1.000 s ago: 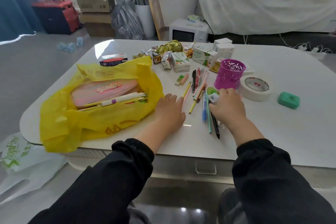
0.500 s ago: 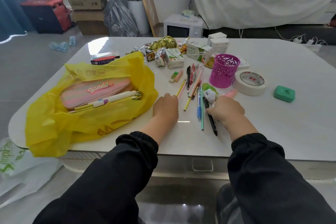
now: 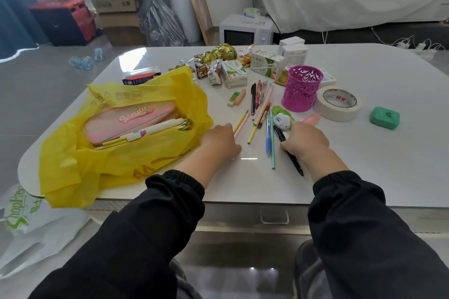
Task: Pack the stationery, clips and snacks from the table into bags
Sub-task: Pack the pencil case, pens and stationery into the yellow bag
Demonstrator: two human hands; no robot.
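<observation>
Near the front edge of the white table, the person's two hands rest side by side on the surface, both in black sleeves. The right hand has its fingers curled down around a black pen, whose tip sticks out beneath the wrist toward the front edge. The left hand sits knuckles up, just touching the right border of the yellow bag. Its fingers are bent under, and I cannot tell whether they hold anything.

That bag lies open across the left side of the table, spilling over the front-left corner. Inside it is a pink striped pencil case with a few white pens lying along it.

Between the hands and beyond them, loose pens and pencils fan out toward the middle of the table, with a blue pen and a teal pencil just left of the right hand. Two small erasers lie beside them. A purple pen cup stands upright past the right hand, a roll of white tape lies flat just to its right, and a small green box sits farther toward the right edge.

Snacks and drink cartons cluster near the back edge. A white plastic bag lies on the floor below the front-left corner.
</observation>
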